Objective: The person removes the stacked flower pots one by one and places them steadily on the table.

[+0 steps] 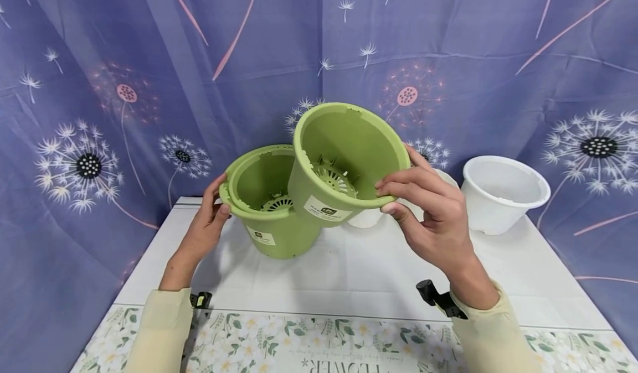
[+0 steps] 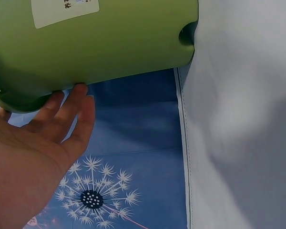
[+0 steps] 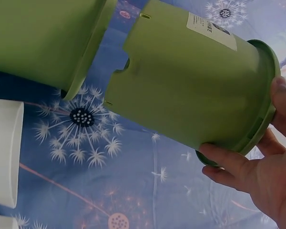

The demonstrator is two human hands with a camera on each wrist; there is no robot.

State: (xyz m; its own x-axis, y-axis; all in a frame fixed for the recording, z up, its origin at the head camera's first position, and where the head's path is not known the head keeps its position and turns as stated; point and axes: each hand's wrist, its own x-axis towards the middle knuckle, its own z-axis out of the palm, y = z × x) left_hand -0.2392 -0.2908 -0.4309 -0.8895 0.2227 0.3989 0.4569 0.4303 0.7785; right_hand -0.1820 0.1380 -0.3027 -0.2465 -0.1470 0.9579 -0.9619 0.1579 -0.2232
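My right hand (image 1: 436,212) grips the rim of a green plastic flowerpot (image 1: 326,193), thumb outside and fingers over the edge. This pot is raised and tilted, its open top towards me, with a slotted bottom and a white label on its side. On the left, another green flowerpot (image 1: 284,237) stands on the table, with what looks like a second rim nested inside it. My left hand (image 1: 201,229) holds its left rim, thumb in front. In the left wrist view, fingers (image 2: 78,112) reach under the rim against the wall. The raised pot overlaps the standing one in the head view.
A white flowerpot (image 1: 503,196) stands at the right of the white tablecloth (image 1: 349,273). More white pots (image 1: 366,218) are partly hidden behind the raised pot and right hand. A purple dandelion-print curtain (image 1: 279,41) hangs behind the table. A floral strip (image 1: 279,340) runs along the front.
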